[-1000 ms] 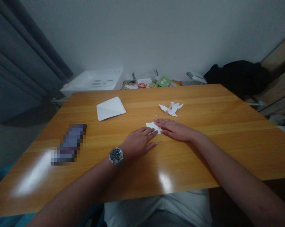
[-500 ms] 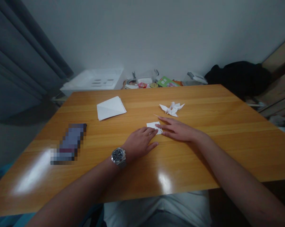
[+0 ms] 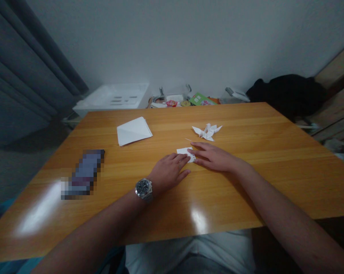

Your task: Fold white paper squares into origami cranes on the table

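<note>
A small piece of white paper [image 3: 184,151] with a row of punched holes along its right side lies flat on the wooden table [image 3: 234,201]. My left hand [image 3: 169,173], wearing a metal watch [image 3: 143,188] at the wrist, rests its outstretched fingertips on the paper's near edge. From the other side, my right hand [image 3: 213,156] lies flat with fingers spread, its fingertips on the paper's right part. Part of the paper is hidden under my fingers. Just beyond my right hand sit folded white paper cranes [image 3: 207,132]; a thin paper strip [image 3: 188,139] lies near them.
A stack of white paper sheets [image 3: 134,131] lies at the back left. Nearer on the left is a pixelated phone-like object [image 3: 84,173]. Behind the table stand a white tray [image 3: 117,93], a green packet [image 3: 202,99] and a black cloth heap [image 3: 287,93].
</note>
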Demonstrator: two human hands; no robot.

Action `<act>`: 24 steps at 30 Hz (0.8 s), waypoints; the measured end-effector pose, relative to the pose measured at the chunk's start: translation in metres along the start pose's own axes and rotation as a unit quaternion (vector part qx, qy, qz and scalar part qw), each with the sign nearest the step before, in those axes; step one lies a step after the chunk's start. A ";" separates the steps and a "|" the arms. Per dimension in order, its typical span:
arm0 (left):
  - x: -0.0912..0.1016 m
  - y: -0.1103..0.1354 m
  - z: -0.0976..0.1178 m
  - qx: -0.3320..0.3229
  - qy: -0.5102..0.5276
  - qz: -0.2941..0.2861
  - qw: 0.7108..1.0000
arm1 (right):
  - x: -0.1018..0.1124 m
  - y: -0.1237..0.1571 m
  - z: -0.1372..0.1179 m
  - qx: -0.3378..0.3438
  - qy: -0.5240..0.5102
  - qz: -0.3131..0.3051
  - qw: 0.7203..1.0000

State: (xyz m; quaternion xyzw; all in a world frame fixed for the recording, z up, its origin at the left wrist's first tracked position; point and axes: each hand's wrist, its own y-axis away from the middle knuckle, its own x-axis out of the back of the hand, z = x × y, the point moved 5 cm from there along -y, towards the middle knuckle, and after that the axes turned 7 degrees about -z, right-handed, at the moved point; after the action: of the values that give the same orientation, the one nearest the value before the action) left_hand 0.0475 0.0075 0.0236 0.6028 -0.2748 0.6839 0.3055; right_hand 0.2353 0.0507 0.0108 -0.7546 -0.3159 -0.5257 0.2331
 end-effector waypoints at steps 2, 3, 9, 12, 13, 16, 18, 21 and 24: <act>0.000 0.000 0.000 0.001 0.001 0.003 1.000 | 0.000 0.000 0.001 0.000 -0.006 0.005 1.000; 0.000 0.000 0.000 0.001 0.001 0.004 1.000 | -0.001 0.000 0.001 0.000 -0.009 0.005 1.000; -0.001 -0.001 0.000 0.003 -0.004 0.005 1.000 | 0.000 0.000 0.001 -0.002 0.003 0.007 1.000; -0.001 -0.001 0.000 0.005 -0.005 0.004 1.000 | -0.001 -0.002 0.000 -0.018 0.024 0.012 0.999; -0.002 -0.001 0.000 0.005 -0.006 0.003 1.000 | -0.002 -0.002 0.000 -0.027 0.031 0.016 0.999; -0.002 0.000 0.001 0.006 -0.009 0.001 1.000 | -0.003 -0.005 0.000 -0.046 0.038 0.035 0.998; -0.002 0.000 0.002 0.006 -0.010 0.003 1.000 | -0.003 -0.006 -0.001 -0.051 0.037 0.043 0.997; -0.002 0.000 0.002 0.007 -0.011 0.006 1.000 | -0.004 -0.008 -0.001 -0.057 0.044 0.050 0.996; -0.003 0.000 0.002 0.005 -0.014 0.007 1.000 | -0.005 -0.011 -0.001 -0.059 0.048 0.055 0.996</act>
State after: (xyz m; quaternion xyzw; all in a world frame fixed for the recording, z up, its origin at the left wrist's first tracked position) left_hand 0.0487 0.0060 0.0207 0.6124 -0.2797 0.6785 0.2939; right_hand 0.2252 0.0561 0.0067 -0.7571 -0.2307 -0.5655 0.2320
